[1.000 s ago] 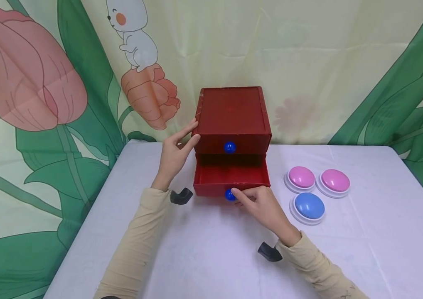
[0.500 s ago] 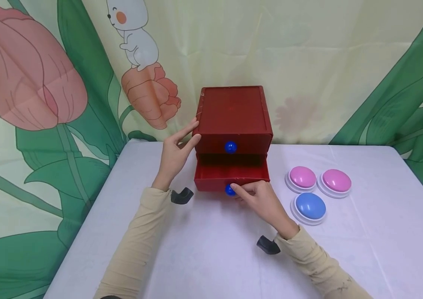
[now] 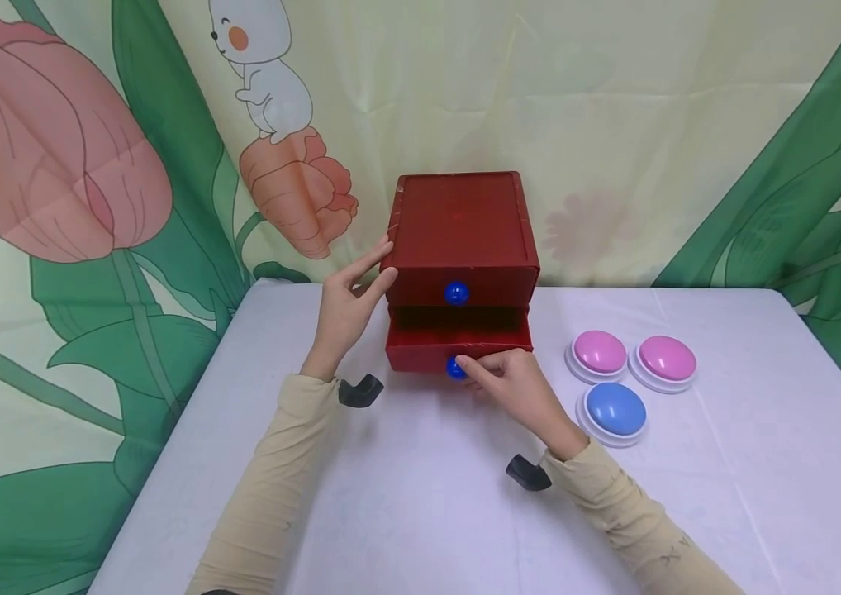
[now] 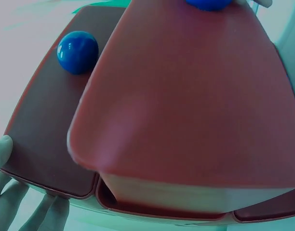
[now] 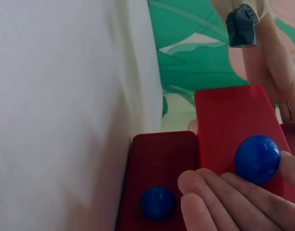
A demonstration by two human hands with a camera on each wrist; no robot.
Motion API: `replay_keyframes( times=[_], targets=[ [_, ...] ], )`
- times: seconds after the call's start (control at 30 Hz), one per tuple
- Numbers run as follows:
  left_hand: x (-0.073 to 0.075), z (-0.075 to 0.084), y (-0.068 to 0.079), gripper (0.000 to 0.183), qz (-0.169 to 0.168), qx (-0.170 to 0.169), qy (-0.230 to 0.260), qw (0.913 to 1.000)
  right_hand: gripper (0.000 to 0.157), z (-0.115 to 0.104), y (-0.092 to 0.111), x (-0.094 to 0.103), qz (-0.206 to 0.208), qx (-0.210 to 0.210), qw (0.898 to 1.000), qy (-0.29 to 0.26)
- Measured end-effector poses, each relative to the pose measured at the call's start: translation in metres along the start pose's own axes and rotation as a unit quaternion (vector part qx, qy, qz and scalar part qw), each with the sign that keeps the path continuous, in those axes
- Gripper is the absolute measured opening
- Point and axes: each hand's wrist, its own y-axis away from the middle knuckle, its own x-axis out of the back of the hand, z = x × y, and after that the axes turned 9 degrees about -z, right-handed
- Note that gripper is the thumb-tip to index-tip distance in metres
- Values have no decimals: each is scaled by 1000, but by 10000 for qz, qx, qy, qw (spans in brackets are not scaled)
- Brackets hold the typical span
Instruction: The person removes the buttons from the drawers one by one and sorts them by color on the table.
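A dark red drawer cabinet (image 3: 461, 219) stands at the back of the table. Below its top drawer, another drawer (image 3: 416, 359) is part-way out, and the inside that shows holds nothing. My right hand (image 3: 520, 395) pinches that drawer's round blue knob (image 5: 257, 160) between thumb and fingers. My left hand (image 3: 341, 321) rests on the cabinet's left side with fingers extended, its thumb at the front edge. The top drawer's blue knob (image 4: 78, 52) has no hand on it. A lower drawer with a blue knob (image 5: 157, 203) appears shut in the right wrist view.
Two pink push buttons (image 3: 599, 352) and a blue push button (image 3: 616, 410) on white bases sit right of the cabinet. The table (image 3: 420, 504) has a white cloth. A printed curtain (image 3: 614, 149) hangs close behind it.
The open drawer has slid partly back into the cabinet, with my right hand moving along on its knob. My left hand has stayed at the cabinet's side.
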Motion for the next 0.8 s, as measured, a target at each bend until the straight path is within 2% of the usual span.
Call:
replay_keyframes(
  times=[0.8],
  targets=[
    [0, 0, 0, 44, 9, -32, -79, 10000, 42, 4, -22, 8, 39, -169, 9994, -300]
  ],
)
